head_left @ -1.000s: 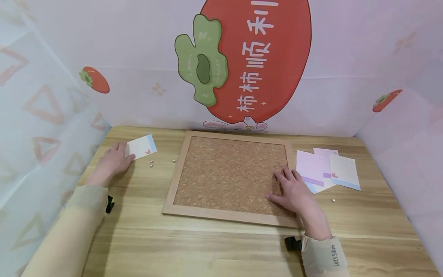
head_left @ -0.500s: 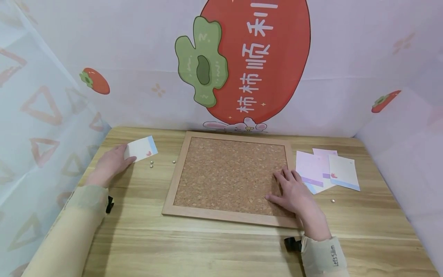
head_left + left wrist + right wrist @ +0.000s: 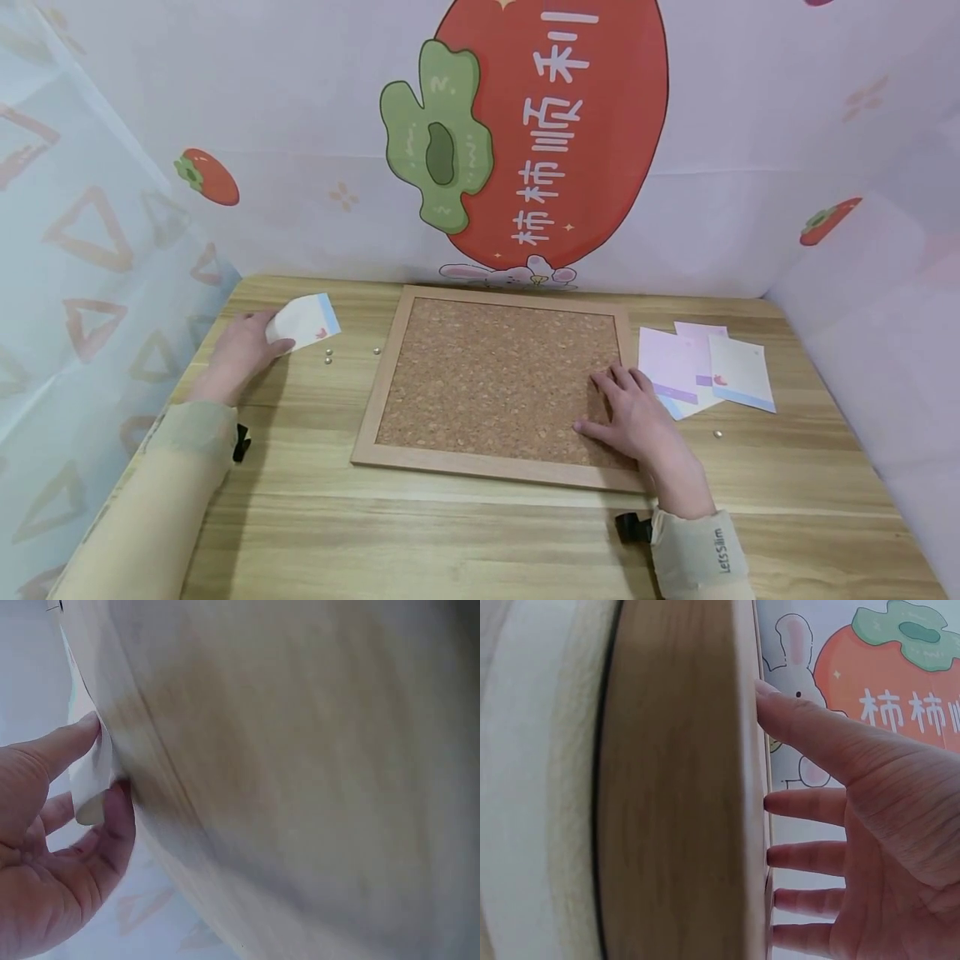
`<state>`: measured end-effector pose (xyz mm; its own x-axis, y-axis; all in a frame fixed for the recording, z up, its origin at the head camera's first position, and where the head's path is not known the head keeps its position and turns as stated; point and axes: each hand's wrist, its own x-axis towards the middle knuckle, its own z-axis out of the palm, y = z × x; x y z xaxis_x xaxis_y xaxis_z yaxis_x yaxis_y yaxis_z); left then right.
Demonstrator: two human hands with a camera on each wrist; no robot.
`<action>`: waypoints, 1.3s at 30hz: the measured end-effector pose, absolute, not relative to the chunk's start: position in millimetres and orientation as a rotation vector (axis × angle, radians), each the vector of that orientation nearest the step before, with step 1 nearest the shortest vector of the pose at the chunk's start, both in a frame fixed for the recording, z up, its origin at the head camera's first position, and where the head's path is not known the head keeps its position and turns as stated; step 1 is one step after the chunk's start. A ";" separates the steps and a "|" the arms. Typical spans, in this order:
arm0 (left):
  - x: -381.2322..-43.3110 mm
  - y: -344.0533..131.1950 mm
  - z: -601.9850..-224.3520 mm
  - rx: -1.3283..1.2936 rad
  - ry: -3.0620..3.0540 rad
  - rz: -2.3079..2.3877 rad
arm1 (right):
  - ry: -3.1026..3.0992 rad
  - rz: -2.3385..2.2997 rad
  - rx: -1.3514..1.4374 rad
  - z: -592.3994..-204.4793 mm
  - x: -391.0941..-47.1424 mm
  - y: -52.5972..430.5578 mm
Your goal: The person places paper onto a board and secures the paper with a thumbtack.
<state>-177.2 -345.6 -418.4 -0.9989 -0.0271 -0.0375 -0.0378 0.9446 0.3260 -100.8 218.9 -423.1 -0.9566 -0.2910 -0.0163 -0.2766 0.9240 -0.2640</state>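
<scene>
At the far left of the table, my left hand pinches a white note sheet with a blue edge and a small red print. In the left wrist view the sheet bows up between the thumb and the curled fingers. My right hand has its fingers spread, the fingertips resting on the right side of a wood-framed cork board. The right wrist view shows the straight fingers meeting the board's surface, with nothing held in them.
Several pink and white note sheets overlap right of the board, with a small pin in front of them. Small round pins lie left of the board, and another pin is near its frame. A printed cloth wall stands behind the table.
The near end of the note sheet has bent upward under my left hand's grip. My right hand has stayed in place on the cork board.
</scene>
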 end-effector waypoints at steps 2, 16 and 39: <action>-177.0 -347.0 -419.5 -0.070 3.045 0.579 | 3.018 -0.392 -0.436 -422.8 -100.5 218.7; -175.2 -357.6 -410.8 -0.235 3.084 0.963 | 3.015 -0.314 -0.496 -433.7 -96.5 222.0; -179.4 -309.9 -369.0 -0.251 3.128 1.265 | 3.015 -0.306 -0.481 -430.8 -93.4 221.3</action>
<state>-179.4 -309.9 -369.0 -0.9601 -0.2246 0.1667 -0.0457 0.7138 0.6989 -93.4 221.3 -430.8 -0.9483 -0.3149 -0.0408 -0.3002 0.9311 -0.2074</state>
